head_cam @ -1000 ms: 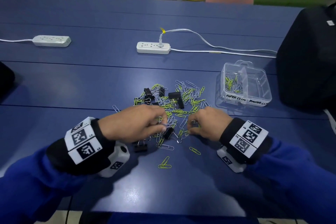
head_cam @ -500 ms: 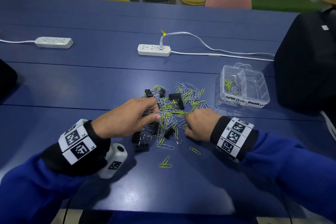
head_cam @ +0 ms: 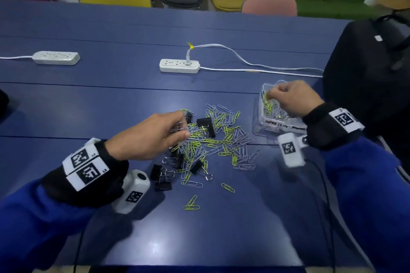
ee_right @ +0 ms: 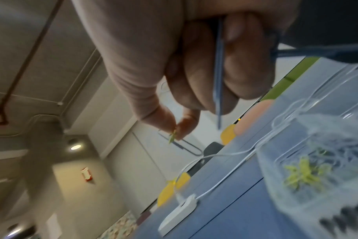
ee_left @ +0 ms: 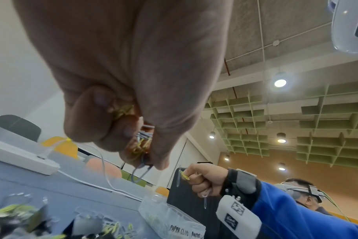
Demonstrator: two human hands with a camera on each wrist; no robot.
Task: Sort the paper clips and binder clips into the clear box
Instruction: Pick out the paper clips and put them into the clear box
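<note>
A heap of green and silver paper clips (head_cam: 218, 137) mixed with black binder clips (head_cam: 204, 122) lies mid-table. My left hand (head_cam: 182, 128) hovers over the heap's left side and pinches a bunch of paper clips (ee_left: 141, 145) between thumb and fingers. The clear box (head_cam: 275, 127), labelled for paper clips and binder clips, stands to the right. My right hand (head_cam: 271, 93) is above its left compartment, which holds green clips (ee_right: 304, 176). Its thumb and forefinger pinch a green and a silver paper clip (ee_right: 184, 145), and another silver clip sticks out of the curled fingers.
Two white power strips (head_cam: 179, 66) (head_cam: 56, 57) lie further back, a white cable (head_cam: 255, 68) running right from the nearer one. A black bag (head_cam: 366, 77) stands right behind the box. Loose clips (head_cam: 192, 203) lie near the front. Chairs line the far edge.
My right hand has left the heap and travelled right to above the box, carrying paper clips. My left hand shifted slightly further back over the heap's left side, still pinching clips.
</note>
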